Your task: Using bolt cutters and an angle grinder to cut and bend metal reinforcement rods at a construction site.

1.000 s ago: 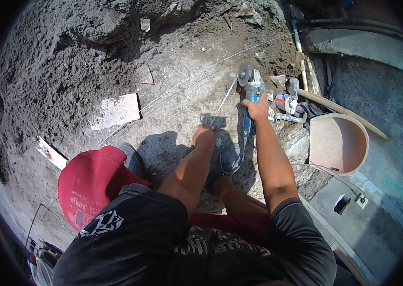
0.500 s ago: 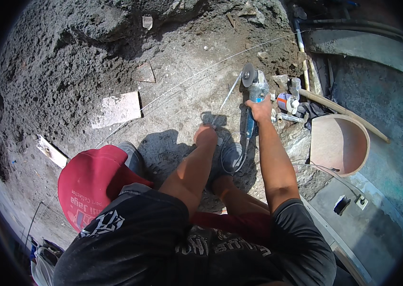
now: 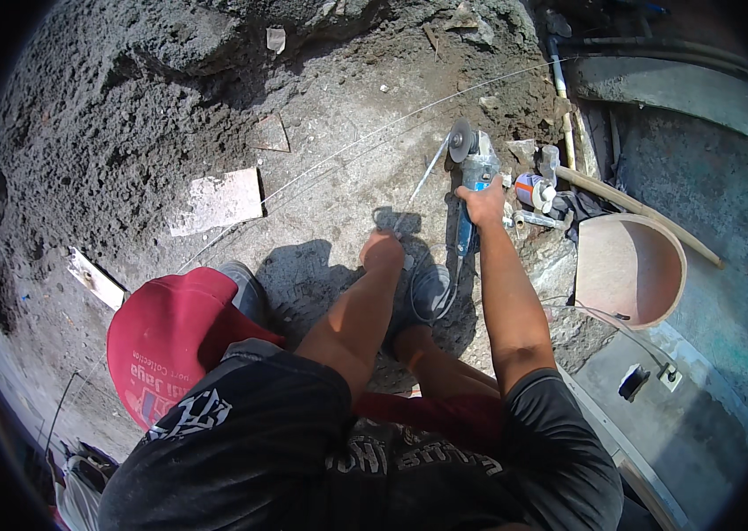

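My right hand (image 3: 483, 203) is wrapped round the body of a blue and grey angle grinder (image 3: 480, 165), its head pointing away from me. The grey disc (image 3: 460, 140) stands on edge at the grinder's far left side. A thin, pale rod (image 3: 428, 170) slants up from my left hand (image 3: 381, 250), which is closed round its near end. The rod's far end meets the disc's edge or lies just beside it; I cannot tell which. The grinder's cable (image 3: 453, 296) loops down by my right shoe (image 3: 429, 290).
A long thin wire (image 3: 338, 154) crosses the rough concrete ground. Flat pale tile pieces (image 3: 225, 202) lie to the left. On the right are a bottle (image 3: 533, 190), a wooden pole (image 3: 604, 190), a pinkish curved basin (image 3: 630, 257) and a power socket (image 3: 670, 376). Sand (image 3: 82, 133) is heaped at far left.
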### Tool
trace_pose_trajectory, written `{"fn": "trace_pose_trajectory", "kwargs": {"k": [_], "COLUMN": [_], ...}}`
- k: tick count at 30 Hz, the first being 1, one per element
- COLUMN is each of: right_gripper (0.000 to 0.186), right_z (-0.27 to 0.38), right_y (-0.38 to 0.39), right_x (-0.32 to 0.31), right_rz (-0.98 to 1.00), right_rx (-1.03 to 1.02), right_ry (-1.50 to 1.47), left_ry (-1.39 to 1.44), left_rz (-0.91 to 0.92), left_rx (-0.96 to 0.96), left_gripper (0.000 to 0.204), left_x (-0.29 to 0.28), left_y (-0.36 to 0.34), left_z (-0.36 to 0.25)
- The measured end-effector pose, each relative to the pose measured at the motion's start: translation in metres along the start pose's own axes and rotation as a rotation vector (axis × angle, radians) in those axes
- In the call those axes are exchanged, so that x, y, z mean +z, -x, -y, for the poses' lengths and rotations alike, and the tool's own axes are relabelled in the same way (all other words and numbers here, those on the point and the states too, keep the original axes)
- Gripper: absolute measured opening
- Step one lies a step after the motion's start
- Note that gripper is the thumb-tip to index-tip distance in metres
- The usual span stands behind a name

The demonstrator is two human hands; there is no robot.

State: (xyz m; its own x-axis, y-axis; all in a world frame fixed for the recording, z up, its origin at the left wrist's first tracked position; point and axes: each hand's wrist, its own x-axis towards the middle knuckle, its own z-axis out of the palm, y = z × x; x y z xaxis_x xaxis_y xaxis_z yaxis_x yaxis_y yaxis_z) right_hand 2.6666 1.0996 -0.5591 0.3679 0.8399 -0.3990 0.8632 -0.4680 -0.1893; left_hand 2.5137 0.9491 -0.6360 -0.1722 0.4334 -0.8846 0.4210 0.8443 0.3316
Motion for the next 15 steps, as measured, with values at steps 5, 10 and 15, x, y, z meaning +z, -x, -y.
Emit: {"fn": "trace_pose_trajectory", "kwargs": {"k": [5,10,15], "right_gripper": [0.086,0.086,0.086], "right_z": [0.014,0.011,0.01], "right_y": [0.004,0.004,0.002], "right_x": [-0.004,-0.005,-0.003], "right_rz": [0.056,0.036,0.028], "right_rx": [0.02,0.014,0.008], "right_ry": [-0.003,0.003,-0.019], "left_ry": [-0.02,-0.033,-0.1], "left_rz": [-0.078,-0.08,-0.088], "left_rx": [0.055,0.039,0.107], "left_gripper": [0.032,0.035,0.032], "left_x": [0.007,0.008,0.007], "left_y": [-0.003,-0.004,-0.003], "left_z": [0.009,0.008,0.008]}}
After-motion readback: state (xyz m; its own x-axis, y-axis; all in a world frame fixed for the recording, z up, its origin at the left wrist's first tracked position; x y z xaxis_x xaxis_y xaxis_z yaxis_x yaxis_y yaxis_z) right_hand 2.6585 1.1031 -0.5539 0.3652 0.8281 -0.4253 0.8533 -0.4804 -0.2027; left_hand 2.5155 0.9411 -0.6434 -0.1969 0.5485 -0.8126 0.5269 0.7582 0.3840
